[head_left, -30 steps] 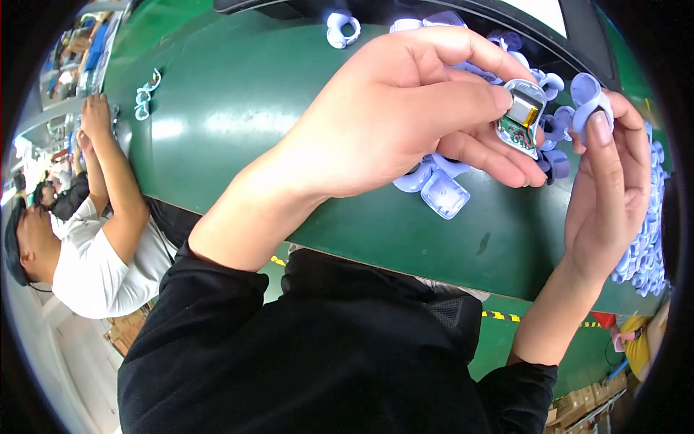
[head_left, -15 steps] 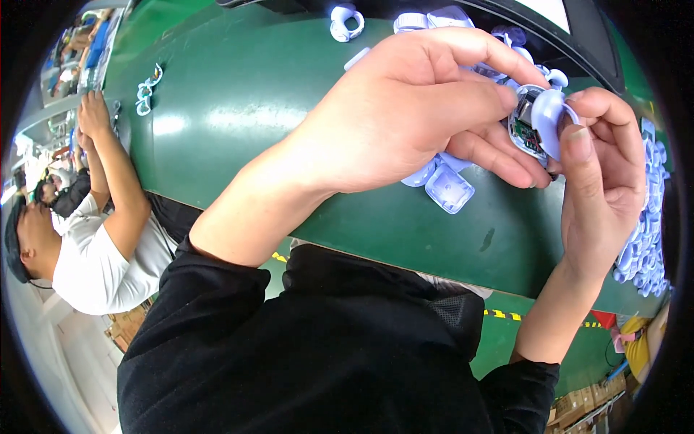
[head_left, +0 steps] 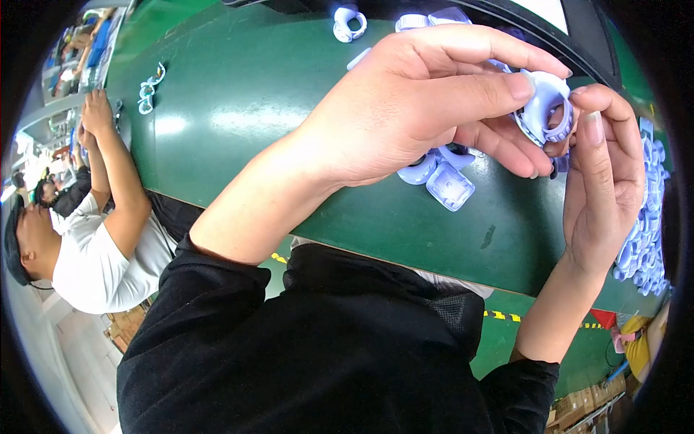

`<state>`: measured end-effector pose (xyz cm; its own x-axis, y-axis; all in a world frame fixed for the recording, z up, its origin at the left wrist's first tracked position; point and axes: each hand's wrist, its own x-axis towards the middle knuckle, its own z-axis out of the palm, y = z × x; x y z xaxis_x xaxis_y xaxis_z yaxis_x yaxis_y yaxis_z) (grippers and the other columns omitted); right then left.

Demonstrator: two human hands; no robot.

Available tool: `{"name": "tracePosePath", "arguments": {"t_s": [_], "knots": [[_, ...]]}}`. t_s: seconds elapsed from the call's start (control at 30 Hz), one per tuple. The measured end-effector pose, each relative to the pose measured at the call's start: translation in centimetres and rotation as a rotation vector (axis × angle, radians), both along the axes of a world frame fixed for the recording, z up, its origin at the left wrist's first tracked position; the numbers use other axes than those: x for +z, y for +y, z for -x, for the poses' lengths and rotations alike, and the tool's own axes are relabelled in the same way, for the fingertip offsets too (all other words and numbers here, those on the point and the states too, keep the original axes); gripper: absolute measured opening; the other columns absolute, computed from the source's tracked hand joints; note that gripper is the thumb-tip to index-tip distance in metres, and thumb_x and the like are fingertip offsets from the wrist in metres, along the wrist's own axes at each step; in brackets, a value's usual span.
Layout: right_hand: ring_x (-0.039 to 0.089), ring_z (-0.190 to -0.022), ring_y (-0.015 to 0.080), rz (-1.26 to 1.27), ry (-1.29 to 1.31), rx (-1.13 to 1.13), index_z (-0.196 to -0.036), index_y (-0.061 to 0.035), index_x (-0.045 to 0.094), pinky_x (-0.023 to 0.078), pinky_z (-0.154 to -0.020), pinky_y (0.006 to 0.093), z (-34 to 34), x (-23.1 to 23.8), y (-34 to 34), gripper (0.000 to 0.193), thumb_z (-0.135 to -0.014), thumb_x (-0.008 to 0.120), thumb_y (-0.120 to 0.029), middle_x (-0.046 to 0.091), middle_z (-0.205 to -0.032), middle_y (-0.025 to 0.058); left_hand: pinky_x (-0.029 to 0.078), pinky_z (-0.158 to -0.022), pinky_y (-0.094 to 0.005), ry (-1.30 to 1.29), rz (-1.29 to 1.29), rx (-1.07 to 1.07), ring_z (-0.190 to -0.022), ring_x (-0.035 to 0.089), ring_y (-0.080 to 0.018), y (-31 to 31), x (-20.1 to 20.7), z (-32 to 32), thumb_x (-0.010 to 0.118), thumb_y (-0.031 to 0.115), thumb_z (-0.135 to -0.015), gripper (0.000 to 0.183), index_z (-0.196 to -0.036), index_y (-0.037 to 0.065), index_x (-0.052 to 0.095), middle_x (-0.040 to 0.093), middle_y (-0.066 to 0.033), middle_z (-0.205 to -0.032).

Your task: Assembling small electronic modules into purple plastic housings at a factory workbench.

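A lavender plastic housing with a ring-shaped loop [head_left: 543,98] is held up between my two hands, above the green table. My left hand [head_left: 405,108] is closed on its left side, the thumb on the curved top and the other fingers around and below. At the loop's right edge, my right hand [head_left: 606,163] has its thumb and index finger bent against it. The inside of the housing is hidden now. Below my left hand lie a lavender square shell [head_left: 451,186] and a curved lavender part [head_left: 417,172].
A ring-shaped lavender part [head_left: 350,24] lies beyond my left hand, before a black tray edge [head_left: 499,29]. Many lavender pieces [head_left: 650,210] are heaped at the right. Small light-coloured parts [head_left: 148,90] lie far left, near a co-worker [head_left: 108,253] in a white shirt.
The looped lavender cover has come over the shell whose green circuit board showed before. The housing has turned so the loop faces up and right. My right fingertips have shifted slightly.
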<state>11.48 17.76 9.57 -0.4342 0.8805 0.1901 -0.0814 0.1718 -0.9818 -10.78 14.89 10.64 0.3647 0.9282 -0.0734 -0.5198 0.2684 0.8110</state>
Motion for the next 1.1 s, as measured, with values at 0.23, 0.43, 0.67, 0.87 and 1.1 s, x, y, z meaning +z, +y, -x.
{"name": "tracePosePath", "arguments": {"t_s": [0.23,0.43,0.67,0.87,1.1], "knots": [[0.056,-0.114,0.0165,-0.016,0.026,0.051,-0.135,0.0047,0.051,0.044,-0.098,0.0294,0.3,1.7,-0.1,0.036,-0.105,0.053,-0.014,0.058,-0.126,0.0125,0.063,-0.073,-0.0306,0.055,-0.075,0.049,-0.085,0.075,-0.0242,0.1,0.2,-0.3,0.067,0.021,-0.1,0.033,-0.117,-0.007,0.062,0.072,-0.0168,-0.097],[0.052,-0.135,0.0273,-0.249,0.017,0.03,-0.142,0.0068,0.048,0.039,-0.114,0.0369,1.4,-0.9,-0.1,0.043,-0.105,0.049,-0.015,0.053,-0.145,0.023,0.057,-0.066,-0.0245,0.111,-0.04,0.021,-0.076,0.072,-0.0165,-0.1,-0.6,-0.2,0.072,0.023,-0.097,0.032,-0.11,-0.005,0.065,0.072,-0.0117,-0.091],[0.059,-0.126,0.0263,-0.091,0.086,0.206,-0.132,0.007,0.057,0.042,-0.11,0.0381,-0.4,-0.3,0.6,0.034,-0.105,0.047,-0.011,0.06,-0.135,0.0211,0.056,-0.072,-0.0245,-0.048,-0.018,-0.053,-0.082,0.07,-0.0134,0.1,-1.2,-0.7,0.075,0.017,-0.094,0.032,-0.115,-0.005,0.066,0.072,-0.0101,-0.095],[0.057,-0.128,0.0285,-0.04,-0.1,0.068,-0.134,0.0067,0.056,0.041,-0.111,0.0391,0.2,1.7,-0.5,0.036,-0.105,0.047,-0.012,0.06,-0.136,0.0217,0.056,-0.077,-0.0253,-0.098,0.029,-0.072,-0.086,0.069,-0.0138,0.0,-1.1,-0.9,0.075,0.014,-0.094,0.033,-0.12,-0.004,0.067,0.072,-0.0106,-0.1],[0.057,-0.128,0.0286,-0.163,0.018,0.108,-0.134,0.0066,0.055,0.042,-0.111,0.0389,0.5,-0.7,0.1,0.036,-0.105,0.048,-0.013,0.061,-0.133,0.021,0.056,-0.077,-0.0249,-0.089,0.011,-0.076,-0.086,0.069,-0.0137,0.0,-1.6,-0.8,0.074,0.014,-0.094,0.033,-0.121,-0.004,0.067,0.072,-0.0098,-0.101]]}}
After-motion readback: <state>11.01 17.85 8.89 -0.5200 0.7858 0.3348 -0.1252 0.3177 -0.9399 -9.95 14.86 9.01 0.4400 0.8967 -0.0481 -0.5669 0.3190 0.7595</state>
